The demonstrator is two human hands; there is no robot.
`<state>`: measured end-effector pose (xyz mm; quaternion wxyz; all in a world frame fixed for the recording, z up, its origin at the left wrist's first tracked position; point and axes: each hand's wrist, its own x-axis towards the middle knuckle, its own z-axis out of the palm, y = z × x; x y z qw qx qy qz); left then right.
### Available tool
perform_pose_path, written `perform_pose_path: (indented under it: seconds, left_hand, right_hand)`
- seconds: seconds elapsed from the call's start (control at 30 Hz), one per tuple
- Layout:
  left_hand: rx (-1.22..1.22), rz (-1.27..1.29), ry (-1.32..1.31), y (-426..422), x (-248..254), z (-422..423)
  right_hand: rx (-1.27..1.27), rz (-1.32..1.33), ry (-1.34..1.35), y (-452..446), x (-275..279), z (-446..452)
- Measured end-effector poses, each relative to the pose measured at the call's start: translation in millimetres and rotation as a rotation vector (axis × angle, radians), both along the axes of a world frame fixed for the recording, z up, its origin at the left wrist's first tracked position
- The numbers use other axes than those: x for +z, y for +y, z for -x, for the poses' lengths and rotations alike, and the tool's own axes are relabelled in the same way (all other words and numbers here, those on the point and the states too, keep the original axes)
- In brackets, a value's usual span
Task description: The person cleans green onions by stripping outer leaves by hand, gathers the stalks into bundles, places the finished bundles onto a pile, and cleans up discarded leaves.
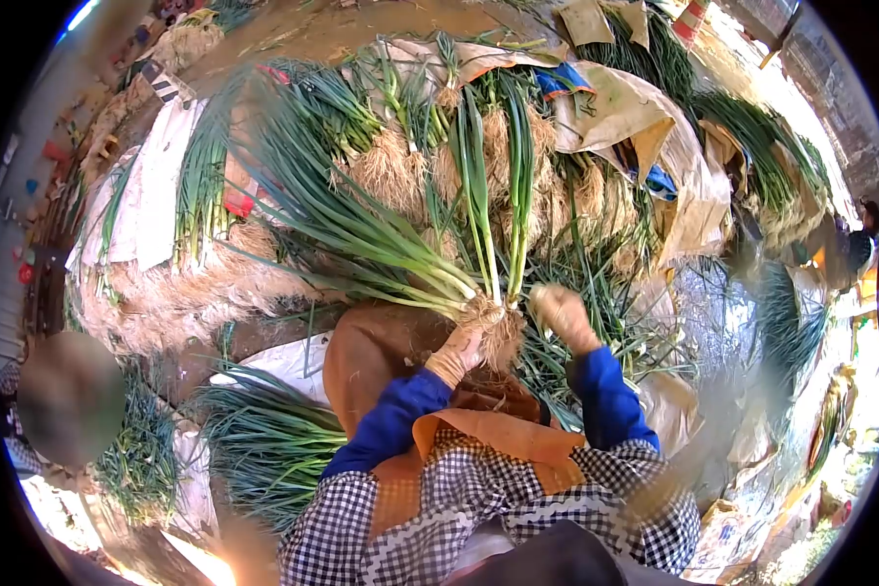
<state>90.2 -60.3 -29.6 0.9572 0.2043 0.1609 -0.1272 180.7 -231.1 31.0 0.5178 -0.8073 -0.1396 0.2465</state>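
My left hand [461, 354] is closed around the root end of a bunch of green onions [410, 249], in front of my lap. Their long leaves fan out up and to the left, and two stalks stand apart, pointing straight away from me. Pale, stringy roots [501, 342] hang beside my left fingers. Just right of these roots is my right hand [564, 317], its fingers curled in. Whether something small is in that hand is hidden. Loose green leaves [557, 376] lie under and beside it.
A heap of green onions with bushy roots [390, 176] lies ahead of me, partly under beige sheeting [679, 146]. More bundles lie at left on root piles [185, 293]. Another green onion pile [273, 439] is by my left side. Wet ground [713, 332] shows at right.
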Motion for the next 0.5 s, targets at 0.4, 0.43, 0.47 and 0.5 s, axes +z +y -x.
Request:
perform_pose_path:
  seconds: [0.4, 0.43, 0.47, 0.5]
  left_hand:
    - [-0.169, 0.222, -0.218, -8.6, 8.6, 17.2]
    - [-0.159, 0.156, -0.183, -12.2, 3.0, 17.3]
    - [-0.123, 0.105, -0.156, -14.2, 5.2, 17.4]
    - [-0.037, 0.003, -0.092, -18.4, 7.9, 18.2]
  right_hand:
    - [-0.210, -0.639, 0.222, 77.0, -33.8, -72.0]
    - [-0.229, -0.554, 0.218, 71.9, -36.6, -69.2]
    - [-0.273, -0.261, -0.085, 72.5, -54.6, -73.9]
    - [-0.238, -0.007, -0.344, 62.4, -69.9, -77.0]
